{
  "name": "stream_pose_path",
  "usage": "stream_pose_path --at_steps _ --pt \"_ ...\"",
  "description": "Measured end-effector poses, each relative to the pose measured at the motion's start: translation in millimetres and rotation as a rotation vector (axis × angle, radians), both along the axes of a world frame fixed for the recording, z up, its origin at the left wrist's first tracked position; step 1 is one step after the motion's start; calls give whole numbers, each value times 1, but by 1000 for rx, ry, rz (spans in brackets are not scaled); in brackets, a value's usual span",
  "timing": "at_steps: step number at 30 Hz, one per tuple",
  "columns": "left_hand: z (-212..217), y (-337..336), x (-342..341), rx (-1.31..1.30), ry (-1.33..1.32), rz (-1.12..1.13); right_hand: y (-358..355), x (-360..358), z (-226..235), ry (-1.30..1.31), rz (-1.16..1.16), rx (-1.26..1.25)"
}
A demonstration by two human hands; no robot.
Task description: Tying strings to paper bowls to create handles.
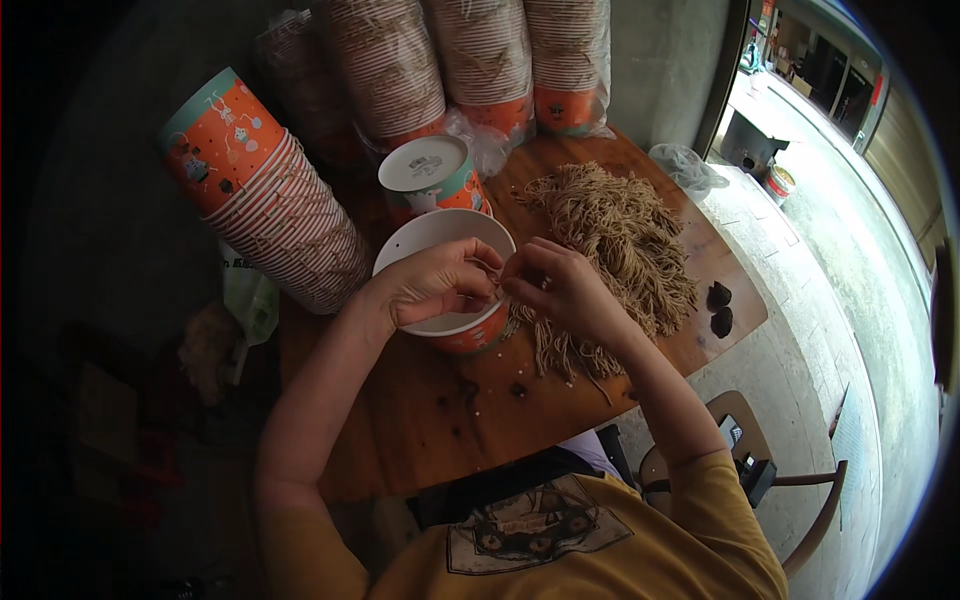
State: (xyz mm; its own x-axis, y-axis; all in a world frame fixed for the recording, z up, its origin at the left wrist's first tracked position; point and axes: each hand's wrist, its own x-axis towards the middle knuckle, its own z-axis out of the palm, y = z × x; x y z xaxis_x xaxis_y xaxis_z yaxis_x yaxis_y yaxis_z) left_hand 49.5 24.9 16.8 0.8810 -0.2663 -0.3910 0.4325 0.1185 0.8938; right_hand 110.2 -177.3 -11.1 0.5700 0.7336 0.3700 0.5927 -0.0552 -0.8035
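Observation:
An orange paper bucket [425, 233] with a white inside stands upright in front of me, small dark holes near its rim. My left hand [440, 280] reaches over its opening, fingers curled at the right side of the rim. There my right hand [560, 285] meets it, thumb and fingertips pinched together. Whatever is between the fingertips is too small and hidden to make out. Just right of the bucket lies a heap of tan cords [625, 250], some strands trailing close under my right hand.
A leaning stack of nested buckets [285, 215] rises at left. Behind stands an upturned bucket [428, 165] and several plastic-wrapped stacks [385, 70]. Two small dark pieces [720, 308] lie near the right edge of the wooden table [430, 430]. A chair [735, 420] is at lower right.

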Motion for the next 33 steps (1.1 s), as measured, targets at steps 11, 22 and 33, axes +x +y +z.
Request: stream_pose_path --at_steps 11,22,33 --pt "2 1 -4 81 -91 6 4 1 3 -74 -39 -22" --pt "5 1 -7 437 -412 -32 12 -3 2 19 -67 -67" --pt "7 -8 -20 553 -247 24 10 -4 2 36 -92 -51"
